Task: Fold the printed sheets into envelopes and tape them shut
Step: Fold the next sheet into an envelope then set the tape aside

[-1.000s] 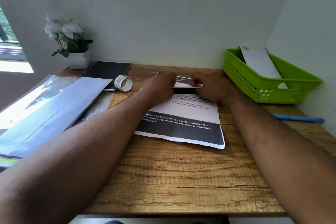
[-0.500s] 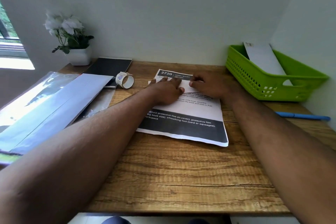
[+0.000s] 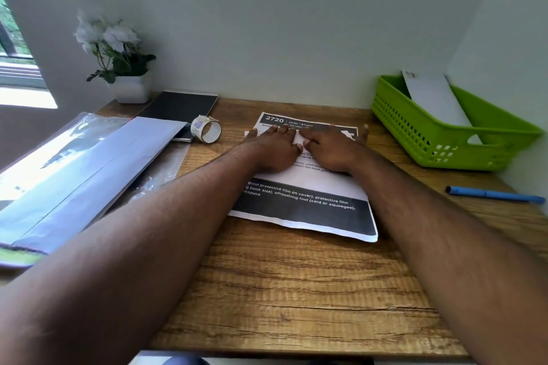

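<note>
**Both hands flat on sheet, far half of desk**

The sheet (image 3: 308,187) lies on the desk (image 3: 281,290), print side up, its black footer band nearest the viewer and its header "2720" at the far edge. It sits between the tape roll (image 3: 206,129) and the basket (image 3: 444,130), touching neither.

Left hand (image 3: 274,147): released, fingers straight and pressed flat on the upper part of the sheet, grasping nothing. Right hand (image 3: 332,147): likewise released, fingers extended and laid flat just beside the left. A white strip of paper shows under the fingertips of both hands; whether it is a fold cannot be told.

The basket holds a white folded paper (image 3: 433,98) leaning on its far wall. A pen (image 3: 495,194) lies near the right edge. A notebook (image 3: 181,109), a plant (image 3: 118,59) and plastic sleeves (image 3: 74,172) occupy the left side.
</note>
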Demonstrator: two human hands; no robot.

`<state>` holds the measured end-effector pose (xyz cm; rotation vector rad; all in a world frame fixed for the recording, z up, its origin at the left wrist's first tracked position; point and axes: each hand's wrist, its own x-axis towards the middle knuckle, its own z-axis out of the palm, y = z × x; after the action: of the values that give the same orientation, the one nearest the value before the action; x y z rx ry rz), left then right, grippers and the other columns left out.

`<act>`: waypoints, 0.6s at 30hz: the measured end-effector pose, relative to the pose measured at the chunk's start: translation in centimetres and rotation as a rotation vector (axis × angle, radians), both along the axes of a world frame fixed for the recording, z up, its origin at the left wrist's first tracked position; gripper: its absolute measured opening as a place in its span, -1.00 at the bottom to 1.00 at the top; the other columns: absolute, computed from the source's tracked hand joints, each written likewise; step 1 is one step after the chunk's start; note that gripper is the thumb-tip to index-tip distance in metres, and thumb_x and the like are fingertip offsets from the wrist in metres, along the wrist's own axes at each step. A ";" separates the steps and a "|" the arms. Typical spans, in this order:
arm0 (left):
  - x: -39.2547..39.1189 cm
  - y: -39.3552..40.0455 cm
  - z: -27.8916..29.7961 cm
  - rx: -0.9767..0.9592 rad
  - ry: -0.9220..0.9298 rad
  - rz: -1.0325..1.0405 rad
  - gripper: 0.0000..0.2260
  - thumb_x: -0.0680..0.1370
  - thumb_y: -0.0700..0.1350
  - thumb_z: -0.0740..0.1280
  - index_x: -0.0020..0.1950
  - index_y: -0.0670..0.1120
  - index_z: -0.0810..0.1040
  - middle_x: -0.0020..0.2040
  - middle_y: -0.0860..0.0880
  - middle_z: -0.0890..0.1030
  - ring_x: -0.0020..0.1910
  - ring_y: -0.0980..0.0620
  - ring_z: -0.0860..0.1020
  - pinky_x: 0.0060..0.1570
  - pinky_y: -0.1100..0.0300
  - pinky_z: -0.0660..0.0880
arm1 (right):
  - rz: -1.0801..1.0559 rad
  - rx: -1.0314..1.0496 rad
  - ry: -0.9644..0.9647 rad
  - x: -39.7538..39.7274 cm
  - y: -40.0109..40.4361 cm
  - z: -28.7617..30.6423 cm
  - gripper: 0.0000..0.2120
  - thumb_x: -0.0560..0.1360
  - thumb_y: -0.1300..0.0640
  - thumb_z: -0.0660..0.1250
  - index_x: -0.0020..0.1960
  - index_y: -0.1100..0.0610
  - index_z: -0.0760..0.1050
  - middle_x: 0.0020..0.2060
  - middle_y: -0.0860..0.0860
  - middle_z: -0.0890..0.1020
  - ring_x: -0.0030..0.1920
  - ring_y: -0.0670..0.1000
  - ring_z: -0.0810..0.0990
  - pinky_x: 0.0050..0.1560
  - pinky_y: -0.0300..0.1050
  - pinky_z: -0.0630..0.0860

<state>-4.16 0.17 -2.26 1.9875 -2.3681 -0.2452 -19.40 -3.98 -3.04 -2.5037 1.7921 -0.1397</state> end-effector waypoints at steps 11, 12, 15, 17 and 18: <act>0.1 0.1 0.2 0.004 0.035 -0.003 -0.49 0.67 0.07 -0.07 0.60 -0.05 -0.05 0.60 0.01 -0.06 0.57 0.01 -0.08 0.50 -0.17 -0.14 | -0.306 -0.087 0.194 -4.5 -1.1 0.4 -0.57 0.59 -0.12 0.00 0.39 -0.06 0.35 0.46 -0.03 0.31 0.49 0.16 0.14 0.39 0.43 -0.12; -0.1 0.1 0.2 0.002 0.042 0.001 -0.49 0.66 0.05 -0.06 0.60 -0.05 -0.04 0.60 0.01 -0.05 0.57 0.01 -0.07 0.50 -0.18 -0.15 | -0.278 -0.156 0.232 -4.0 -0.9 0.6 -0.58 0.58 -0.03 0.03 0.38 0.01 0.37 0.44 0.02 0.34 0.47 0.18 0.17 0.38 0.41 -0.03; -0.8 -0.3 0.2 -0.030 0.033 -0.005 -0.49 0.63 -0.02 -0.05 0.59 -0.07 0.02 0.60 -0.01 0.02 0.57 -0.01 -0.04 0.48 -0.23 -0.22 | -0.043 -0.334 0.088 -2.1 -0.4 1.0 -0.64 0.60 0.10 0.06 0.33 0.21 0.38 0.31 0.19 0.46 0.32 0.23 0.39 0.32 0.10 0.31; -0.9 -0.7 0.0 -0.090 0.040 -0.005 -0.49 0.61 -0.05 -0.03 0.57 -0.09 0.08 0.59 -0.04 0.09 0.57 -0.04 0.00 0.48 -0.21 -0.20 | 0.122 -0.243 -0.118 -1.0 0.0 0.9 -0.68 0.62 0.15 0.09 0.31 0.21 0.42 0.27 0.20 0.51 0.25 0.19 0.47 0.19 -0.08 0.35; -1.0 -0.9 -0.2 -0.118 0.059 0.000 -0.49 0.60 -0.07 -0.01 0.56 -0.09 0.11 0.58 -0.05 0.12 0.56 -0.04 0.03 0.49 -0.18 -0.17 | 0.157 -0.160 -0.158 -0.6 0.0 0.5 -0.68 0.62 0.16 0.10 0.32 0.19 0.43 0.27 0.18 0.52 0.26 0.17 0.48 0.17 -0.12 0.34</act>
<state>-5.11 -0.75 -2.44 1.9010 -2.2908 -0.1583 -20.00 -3.99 -2.50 -2.6424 1.5768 -0.4768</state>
